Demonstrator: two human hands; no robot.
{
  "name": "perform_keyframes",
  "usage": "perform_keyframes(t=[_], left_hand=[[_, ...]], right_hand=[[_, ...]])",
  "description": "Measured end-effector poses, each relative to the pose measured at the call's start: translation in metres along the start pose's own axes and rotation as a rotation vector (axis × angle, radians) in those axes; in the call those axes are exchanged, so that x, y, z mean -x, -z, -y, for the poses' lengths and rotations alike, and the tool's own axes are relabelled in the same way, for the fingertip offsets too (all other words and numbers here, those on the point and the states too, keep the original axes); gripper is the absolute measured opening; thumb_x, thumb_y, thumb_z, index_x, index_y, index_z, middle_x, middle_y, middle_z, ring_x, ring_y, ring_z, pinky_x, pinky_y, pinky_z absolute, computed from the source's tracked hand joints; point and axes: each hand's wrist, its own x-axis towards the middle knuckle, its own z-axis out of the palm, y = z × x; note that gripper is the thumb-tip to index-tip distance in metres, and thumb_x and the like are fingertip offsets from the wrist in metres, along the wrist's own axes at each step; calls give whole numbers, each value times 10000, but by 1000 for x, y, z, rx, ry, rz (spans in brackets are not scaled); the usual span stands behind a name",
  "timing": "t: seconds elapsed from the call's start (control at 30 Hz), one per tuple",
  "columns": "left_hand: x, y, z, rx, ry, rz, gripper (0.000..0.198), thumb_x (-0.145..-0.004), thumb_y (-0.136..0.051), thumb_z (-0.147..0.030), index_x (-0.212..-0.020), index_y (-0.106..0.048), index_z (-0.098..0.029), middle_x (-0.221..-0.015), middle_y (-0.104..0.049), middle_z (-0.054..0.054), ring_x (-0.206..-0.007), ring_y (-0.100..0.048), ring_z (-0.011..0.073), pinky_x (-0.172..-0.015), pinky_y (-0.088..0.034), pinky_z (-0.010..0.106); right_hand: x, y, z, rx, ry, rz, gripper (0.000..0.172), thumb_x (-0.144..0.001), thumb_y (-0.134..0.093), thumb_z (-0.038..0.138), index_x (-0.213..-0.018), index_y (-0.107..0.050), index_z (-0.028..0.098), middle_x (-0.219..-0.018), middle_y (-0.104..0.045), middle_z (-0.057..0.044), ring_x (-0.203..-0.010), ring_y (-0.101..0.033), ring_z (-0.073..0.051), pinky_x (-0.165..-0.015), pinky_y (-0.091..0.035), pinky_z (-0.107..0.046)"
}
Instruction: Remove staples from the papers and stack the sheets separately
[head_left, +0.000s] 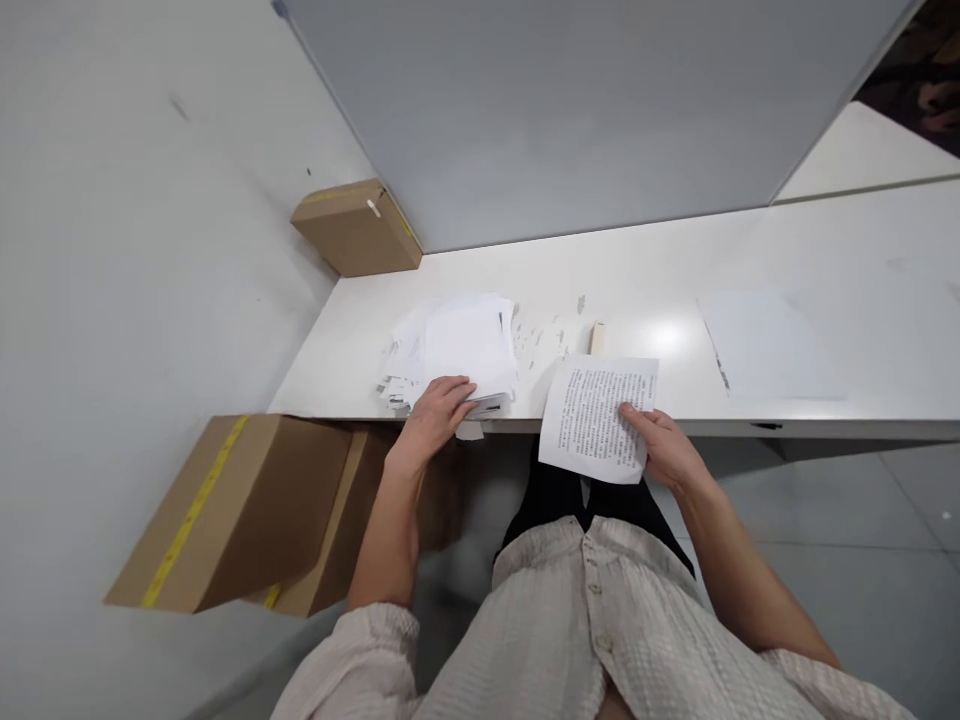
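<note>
My right hand [664, 447] is closed on a printed sheet of paper [596, 415], thumb on top, holding it over the front edge of the white table [825, 250]. My left hand [439, 410] rests on the near edge of a loose stack of white papers [457, 350] at the table's left end, fingers curled over the top sheets. A small cream-coloured block [597, 337] lies on the table just behind the printed sheet. Small paper scraps [547, 335] are scattered between the stack and the block.
Another flat pile of white sheets [765, 345] lies to the right. A cardboard box [358, 227] stands at the far left corner against a grey partition [585, 110]. Two cardboard boxes [240, 510] sit on the floor left of my legs.
</note>
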Motion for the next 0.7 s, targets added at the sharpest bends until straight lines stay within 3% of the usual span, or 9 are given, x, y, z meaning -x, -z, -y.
perform_keyframes(t=[0.13, 0.4, 0.6, 0.7], left_hand=[[-4, 9, -5, 57, 62, 18, 293, -877, -384, -316, -1008, -622, -207, -1027, -639, 51, -1000, -545, 181, -897, -435, 338], [-7, 10, -9, 285, 406, -86, 167, -709, -591, -357, -701, -643, -198, -723, -660, -7, -704, -585, 138, -666, -447, 230], [-4, 15, -1, 373, 400, 7, 273, -777, -505, -401, -766, -659, -175, -782, -669, 4, -743, -588, 142, -676, -443, 219], [0, 19, -8, 342, 378, -116, 267, -810, -480, -370, -844, -646, -164, -802, -663, 14, -747, -591, 142, -693, -462, 230]], right_hand=[[1, -3, -1, -16, -33, 41, 295, -735, -614, 420, -880, -676, 171, -893, -702, -88, -847, -650, -250, -680, -532, -314], [-1, -8, -4, -21, -15, 84, 309, -732, -613, 434, -838, -691, 155, -845, -706, -89, -770, -662, -234, -670, -523, -304], [-5, -14, -10, -28, -26, 112, 327, -740, -604, 445, -860, -690, 153, -859, -704, -94, -764, -661, -238, -676, -528, -319], [-4, -18, -10, -28, -7, 99, 312, -757, -598, 415, -953, -669, 182, -927, -697, -76, -811, -655, -232, -707, -527, -318]])
